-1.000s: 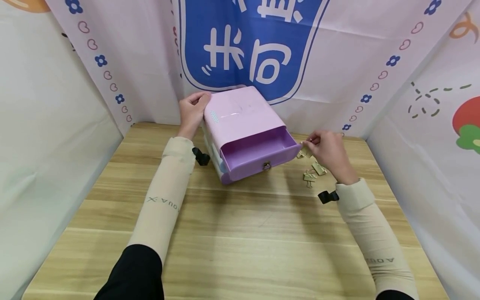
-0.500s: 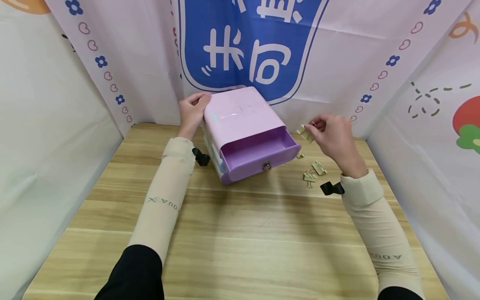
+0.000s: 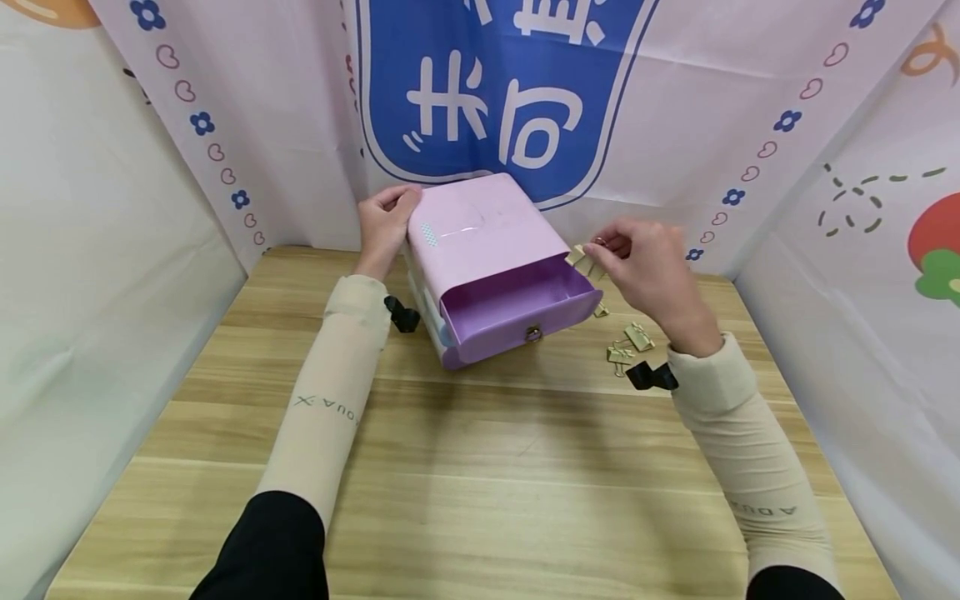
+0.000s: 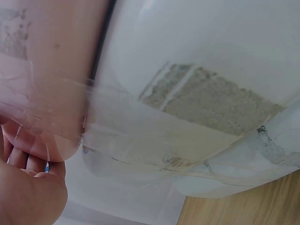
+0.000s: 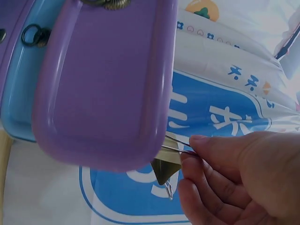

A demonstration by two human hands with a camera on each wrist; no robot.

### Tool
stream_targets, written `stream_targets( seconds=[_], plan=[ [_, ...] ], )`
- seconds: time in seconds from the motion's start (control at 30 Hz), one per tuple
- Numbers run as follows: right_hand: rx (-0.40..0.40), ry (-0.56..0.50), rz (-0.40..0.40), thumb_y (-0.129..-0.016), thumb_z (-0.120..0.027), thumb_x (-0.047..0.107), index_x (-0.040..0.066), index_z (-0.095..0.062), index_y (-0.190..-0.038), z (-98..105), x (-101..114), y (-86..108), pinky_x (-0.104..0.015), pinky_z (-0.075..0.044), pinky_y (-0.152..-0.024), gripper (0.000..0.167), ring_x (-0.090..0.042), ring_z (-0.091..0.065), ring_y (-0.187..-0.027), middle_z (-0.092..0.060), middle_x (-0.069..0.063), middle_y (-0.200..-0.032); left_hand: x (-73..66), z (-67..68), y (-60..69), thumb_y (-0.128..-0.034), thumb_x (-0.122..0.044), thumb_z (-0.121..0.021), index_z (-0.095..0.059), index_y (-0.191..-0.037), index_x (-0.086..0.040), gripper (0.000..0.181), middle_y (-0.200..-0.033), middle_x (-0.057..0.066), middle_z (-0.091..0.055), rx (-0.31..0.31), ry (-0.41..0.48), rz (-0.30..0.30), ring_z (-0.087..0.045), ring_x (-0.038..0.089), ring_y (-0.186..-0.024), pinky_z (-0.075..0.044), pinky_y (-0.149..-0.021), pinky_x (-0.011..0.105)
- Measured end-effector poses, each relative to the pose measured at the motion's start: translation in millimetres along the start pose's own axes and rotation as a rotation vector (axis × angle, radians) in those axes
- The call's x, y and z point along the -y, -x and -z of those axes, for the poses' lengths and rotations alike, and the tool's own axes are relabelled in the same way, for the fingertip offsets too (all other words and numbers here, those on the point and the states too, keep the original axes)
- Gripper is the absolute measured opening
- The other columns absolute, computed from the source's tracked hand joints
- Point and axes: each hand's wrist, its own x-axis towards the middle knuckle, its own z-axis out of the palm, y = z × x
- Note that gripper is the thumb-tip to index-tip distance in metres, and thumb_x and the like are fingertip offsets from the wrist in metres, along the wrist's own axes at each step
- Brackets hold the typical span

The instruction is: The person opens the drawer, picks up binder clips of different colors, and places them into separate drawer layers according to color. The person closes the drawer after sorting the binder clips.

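A pink drawer box (image 3: 487, 229) stands at the back of the table, its purple top drawer (image 3: 525, 321) pulled out, with no object visible inside. My left hand (image 3: 384, 229) grips the box's rear left corner; in the left wrist view the fingers of the left hand (image 4: 30, 187) curl at its edge. My right hand (image 3: 652, 275) pinches a gold binder clip (image 3: 583, 262) by its wire handle near the drawer's right end. In the right wrist view the clip (image 5: 168, 164) is partly behind the purple drawer front (image 5: 105, 93).
Two gold binder clips (image 3: 639, 337) lie on the wooden table (image 3: 480, 500) right of the box, and another clip (image 3: 601, 310) is partly visible by the drawer's right corner. A printed cloth (image 3: 660, 150) hangs behind the box.
My right hand has lifted a gold clip from the table beside the box and moved it left to the drawer's right end. The left hand and the box have stayed in place.
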Motion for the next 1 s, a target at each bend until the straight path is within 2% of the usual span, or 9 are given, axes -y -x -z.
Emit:
stream_targets(
  seconds=[0.2,0.3,0.57,0.8,0.9,1.0],
  plan=[
    [0.071,-0.012,0.050,-0.095,-0.080,0.014,0.000,-0.079,-0.098,-14.5,9.8,-0.6,-0.029,-0.060,-0.067,0.014,-0.023,-0.074,-0.075,-0.079,-0.014,-0.089,1.2,0.3,0.2,-0.0949,-0.026,-0.079,-0.081,-0.111,-0.008,0.025,-0.096,-0.007,-0.077,-0.012,-0.009,-0.007,-0.069,0.004,-0.087,-0.054,-0.080,0.017],
    [0.122,-0.019,0.067,-0.095,-0.081,0.014,0.001,-0.079,-0.098,-22.4,15.5,-1.2,-0.036,-0.061,-0.070,0.014,-0.022,-0.075,-0.076,-0.080,-0.013,-0.089,1.7,0.7,0.1,-0.0951,-0.027,-0.079,-0.081,-0.111,-0.008,0.025,-0.096,-0.007,-0.077,-0.013,-0.015,-0.007,-0.069,0.005,-0.087,-0.054,-0.079,0.018],
    [0.294,-0.065,0.084,-0.095,-0.080,0.017,0.006,-0.080,-0.096,-39.7,31.4,-4.8,-0.025,-0.053,-0.065,0.011,-0.017,-0.068,-0.072,-0.079,-0.007,-0.086,0.6,1.1,0.7,-0.0952,-0.027,-0.079,-0.081,-0.110,-0.008,0.025,-0.096,-0.007,-0.077,-0.005,-0.018,-0.001,-0.069,0.005,-0.087,-0.054,-0.080,0.017],
    [0.427,-0.108,0.074,-0.098,-0.078,0.018,0.008,-0.079,-0.097,-46.4,39.6,-13.2,-0.028,-0.055,-0.069,0.009,-0.016,-0.068,-0.075,-0.078,-0.005,-0.087,-0.2,0.8,-0.6,-0.0953,-0.030,-0.079,-0.081,-0.112,-0.009,0.026,-0.099,-0.005,-0.078,-0.007,-0.031,0.004,-0.069,0.005,-0.089,-0.054,-0.081,0.018],
    [0.449,-0.109,0.075,-0.098,-0.078,0.017,0.008,-0.079,-0.098,-48.1,39.5,-15.1,-0.028,-0.056,-0.071,0.009,-0.016,-0.070,-0.077,-0.079,-0.006,-0.090,-0.3,0.5,-0.3,-0.0952,-0.030,-0.079,-0.081,-0.112,-0.009,0.027,-0.100,-0.005,-0.078,0.000,-0.035,0.008,-0.069,0.005,-0.089,-0.054,-0.081,0.018],
    [0.435,-0.112,0.070,-0.097,-0.079,0.016,0.006,-0.078,-0.098,-46.3,38.2,-14.9,-0.028,-0.057,-0.071,0.010,-0.017,-0.070,-0.078,-0.079,-0.008,-0.091,-0.5,0.5,-0.2,-0.0955,-0.030,-0.079,-0.081,-0.112,-0.009,0.027,-0.099,-0.006,-0.077,0.003,-0.037,0.003,-0.069,0.005,-0.089,-0.054,-0.081,0.018]
  ],
)
